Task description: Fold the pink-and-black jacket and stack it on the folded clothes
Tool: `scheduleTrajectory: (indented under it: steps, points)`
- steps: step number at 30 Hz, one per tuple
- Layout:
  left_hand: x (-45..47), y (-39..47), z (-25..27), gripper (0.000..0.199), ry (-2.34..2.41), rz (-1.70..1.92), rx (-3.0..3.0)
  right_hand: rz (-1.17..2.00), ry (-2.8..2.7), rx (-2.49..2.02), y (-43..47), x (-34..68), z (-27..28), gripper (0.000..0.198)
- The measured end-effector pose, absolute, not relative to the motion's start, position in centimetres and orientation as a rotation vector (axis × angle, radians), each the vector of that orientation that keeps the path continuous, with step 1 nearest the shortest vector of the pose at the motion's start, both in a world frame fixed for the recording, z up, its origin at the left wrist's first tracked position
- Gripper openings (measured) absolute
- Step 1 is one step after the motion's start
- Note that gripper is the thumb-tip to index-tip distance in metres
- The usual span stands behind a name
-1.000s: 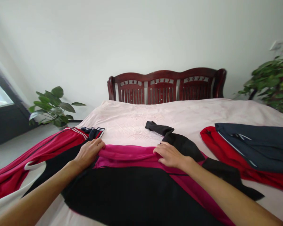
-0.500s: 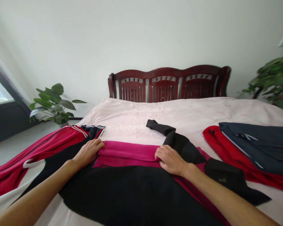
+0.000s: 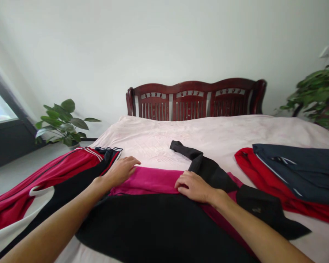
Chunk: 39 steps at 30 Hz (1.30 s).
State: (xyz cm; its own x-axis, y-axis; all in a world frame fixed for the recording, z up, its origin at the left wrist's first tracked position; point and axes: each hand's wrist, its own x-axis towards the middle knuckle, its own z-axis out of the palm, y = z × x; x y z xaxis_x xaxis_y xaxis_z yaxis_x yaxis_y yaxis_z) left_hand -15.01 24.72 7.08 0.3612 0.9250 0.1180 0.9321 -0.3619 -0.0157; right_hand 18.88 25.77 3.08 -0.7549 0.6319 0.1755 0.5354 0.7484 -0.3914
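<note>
A black and magenta long-sleeved top (image 3: 153, 226) lies across the bed in front of me, with a magenta strip (image 3: 156, 180) turned up along its far side. My left hand (image 3: 123, 170) is over the left end of that strip, fingers stretched out and holding nothing. At the strip's right end, the bent fingers and thumb of my right hand (image 3: 193, 185) close on the cloth; the fingertips are partly hidden. Beyond my right hand, a black sleeve (image 3: 214, 170) lies bent on the sheet.
Red, navy and white clothes (image 3: 63, 164) lie at the left. Folded navy trousers (image 3: 304, 171) rest on a red garment (image 3: 263, 179) at the right. The pink sheet (image 3: 153, 135) reaches a dark wooden headboard (image 3: 189, 98). Leafy plants (image 3: 65, 122) flank the bed.
My left hand has let go of the top's left corner and moved right over the magenta strip, its fingers straightening. My right hand has shifted slightly left.
</note>
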Motion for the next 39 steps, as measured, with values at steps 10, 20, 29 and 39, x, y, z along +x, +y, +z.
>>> scheduleTrajectory:
  steps: [10,20,29,39]
  points:
    - [-14.1,23.5,-1.2,0.058,-1.739,0.023,-2.496,0.646,-2.267,-1.000,26.3,21.4,2.5,0.021]
    - [-11.7,22.5,-0.6,0.057,-1.818,-0.116,-2.698,0.493,-1.518,-1.851,34.8,30.0,1.9,0.034]
    - [-7.0,25.6,2.7,0.033,-2.337,-1.455,-2.702,0.751,-1.492,-1.841,36.5,29.7,0.2,0.028]
    - [6.3,28.2,1.3,0.040,-2.614,-1.935,-2.866,0.890,-1.385,-1.754,33.5,30.3,0.9,0.042]
